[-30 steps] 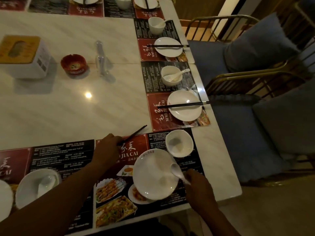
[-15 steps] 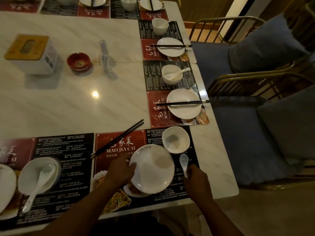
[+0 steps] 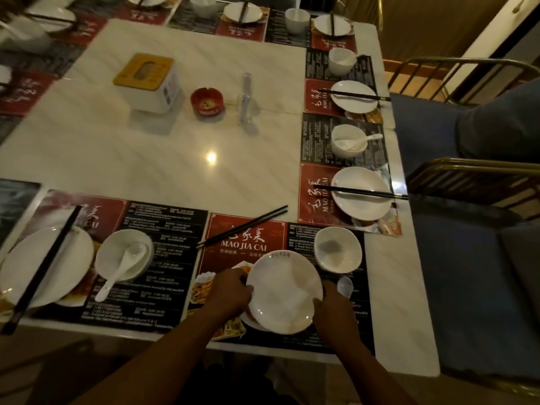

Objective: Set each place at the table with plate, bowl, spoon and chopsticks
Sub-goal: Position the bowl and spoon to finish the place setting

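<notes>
A white plate (image 3: 285,290) lies on the near placemat (image 3: 242,244), gripped at its left rim by my left hand (image 3: 228,293) and at its right rim by my right hand (image 3: 331,311). An empty white bowl (image 3: 337,249) stands just beyond the plate to the right. A white spoon (image 3: 344,286) lies on the mat beside my right hand, partly hidden by it. Black chopsticks (image 3: 242,226) lie slantwise across the mat's far edge. To the left, another place holds a plate (image 3: 43,266) with chopsticks across it and a bowl with a spoon (image 3: 124,255).
Along the right edge stand two more set places, each with plate (image 3: 361,192), chopsticks and bowl (image 3: 349,141). A tissue box (image 3: 147,83), red ashtray (image 3: 207,101) and clear holder (image 3: 247,97) sit mid-table. Blue cushioned chairs (image 3: 467,258) flank the right side.
My left hand let go of the chopsticks on the mat and took the plate's left rim. My right hand set the spoon down and gripped the right rim. The view shifted left.
</notes>
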